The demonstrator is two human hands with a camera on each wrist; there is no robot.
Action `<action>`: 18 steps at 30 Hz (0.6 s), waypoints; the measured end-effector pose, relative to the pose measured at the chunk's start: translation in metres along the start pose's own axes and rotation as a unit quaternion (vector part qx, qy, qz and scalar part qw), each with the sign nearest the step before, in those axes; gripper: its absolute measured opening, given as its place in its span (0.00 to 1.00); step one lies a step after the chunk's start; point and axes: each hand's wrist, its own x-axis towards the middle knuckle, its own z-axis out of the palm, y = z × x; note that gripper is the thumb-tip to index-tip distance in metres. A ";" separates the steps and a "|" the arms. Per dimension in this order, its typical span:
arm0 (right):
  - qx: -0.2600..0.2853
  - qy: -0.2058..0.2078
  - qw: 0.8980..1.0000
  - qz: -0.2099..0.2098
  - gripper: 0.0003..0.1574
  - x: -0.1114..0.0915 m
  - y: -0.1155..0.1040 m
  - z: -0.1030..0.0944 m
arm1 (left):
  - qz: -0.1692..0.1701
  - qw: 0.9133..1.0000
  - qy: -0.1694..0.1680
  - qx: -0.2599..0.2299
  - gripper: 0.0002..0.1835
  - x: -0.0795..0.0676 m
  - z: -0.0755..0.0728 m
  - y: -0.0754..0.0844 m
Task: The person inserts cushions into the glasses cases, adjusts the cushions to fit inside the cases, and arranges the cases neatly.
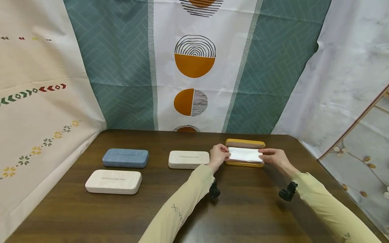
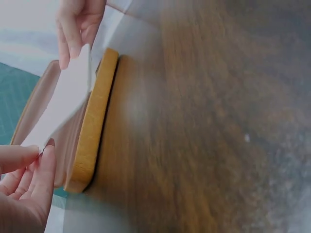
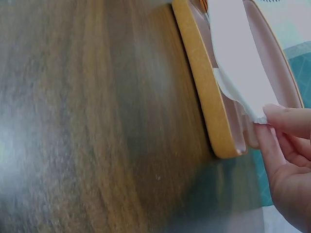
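A folded white cloth [image 1: 245,154] stretches between both hands over an open yellow glasses case [image 1: 244,164]. My left hand [image 1: 219,156] pinches its left end between thumb and fingers. At the other end, my right hand [image 1: 276,158] pinches the cloth's corner, seen closely in the right wrist view, where a loose flap hangs toward the case's front wall [image 3: 206,92]. The case's lid [image 1: 245,142] stands raised at the back, with a pinkish lining [image 2: 40,104]. Most of the inside is hidden by the cloth; a thin orange and dark edge shows beneath it in the right wrist view.
Left of the hands lie closed glasses cases: a white one [image 1: 188,159] close to my left hand, a blue one [image 1: 126,158] farther left, and another white one [image 1: 113,181] nearer the front. All rest on a brown wooden table [image 1: 243,216], with patterned fabric hanging behind.
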 end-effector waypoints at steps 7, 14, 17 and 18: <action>-0.024 -0.008 1.000 -0.010 0.26 0.002 0.005 -0.005 | -0.007 1.000 0.021 0.018 0.07 0.003 0.002 -0.003; -0.087 -0.015 0.996 -0.029 0.25 0.002 0.009 -0.006 | 0.007 0.998 0.034 0.056 0.09 0.004 0.003 -0.009; -0.089 -0.017 0.996 -0.027 0.25 0.002 0.009 -0.005 | 0.011 0.997 0.042 0.067 0.09 0.005 0.003 -0.010; -0.091 -0.018 0.995 -0.027 0.25 0.003 0.009 -0.004 | 0.012 0.997 0.043 0.068 0.09 0.005 0.004 -0.010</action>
